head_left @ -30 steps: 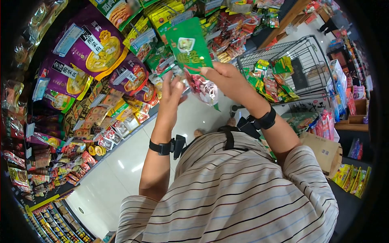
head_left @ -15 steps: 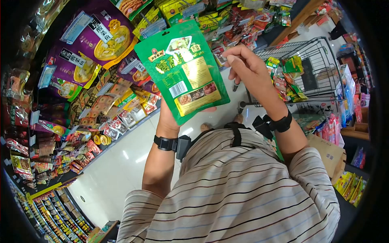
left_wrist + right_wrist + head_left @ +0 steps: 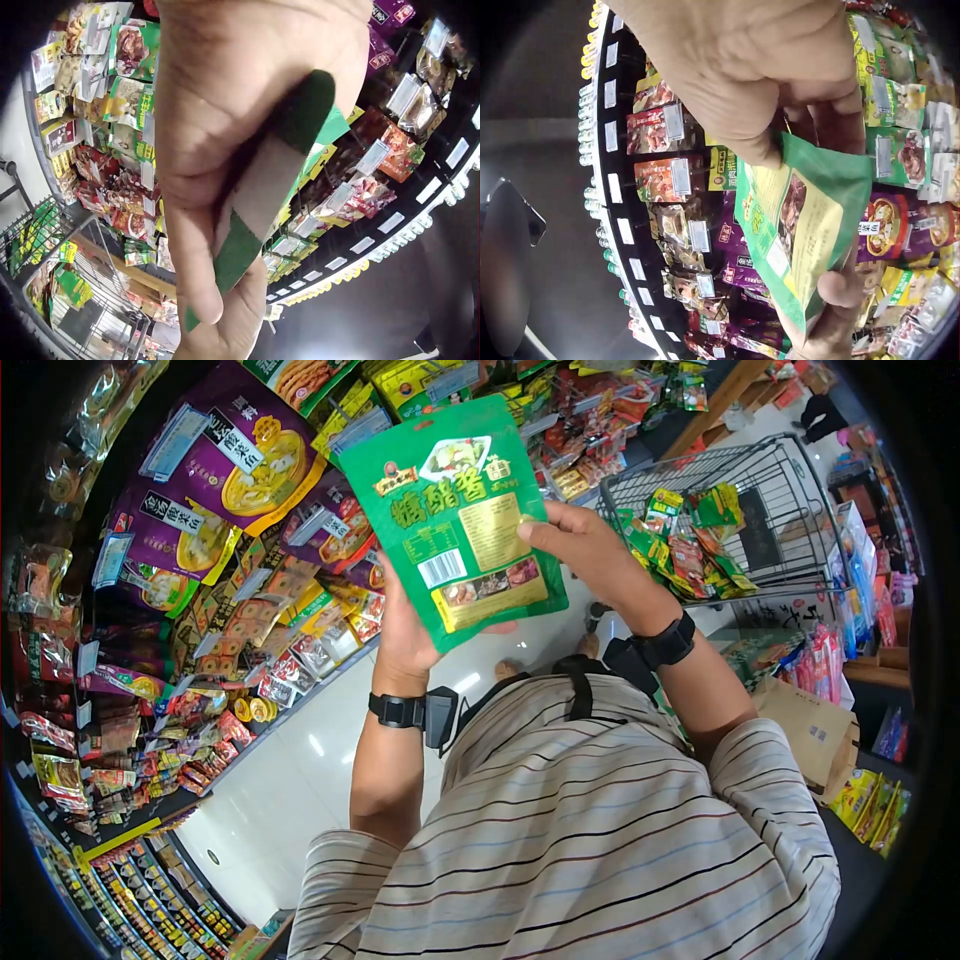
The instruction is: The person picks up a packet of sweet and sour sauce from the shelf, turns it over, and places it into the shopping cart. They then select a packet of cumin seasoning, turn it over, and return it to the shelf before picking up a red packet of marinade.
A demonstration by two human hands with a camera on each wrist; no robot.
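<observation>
A green pouch of sauce is held up in front of the chest, its printed back with barcode and gold panel facing the head camera. My left hand holds the lower left part, mostly hidden behind it. In the right wrist view the left thumb presses on the front near the lower edge. My right hand pinches the pouch's right edge, thumb on the front and fingers behind. The left wrist view shows the pouch nearly edge-on beside my left palm.
Shelves of hanging packets line the left, with large purple pouches close by. A wire shopping cart holding several packets stands at the right. Lower right is a brown paper bag. Pale floor tiles show below.
The pouch went from the right hand to the left and turned its printed back upward. The right hand let go, then came back to pinch the right edge.
</observation>
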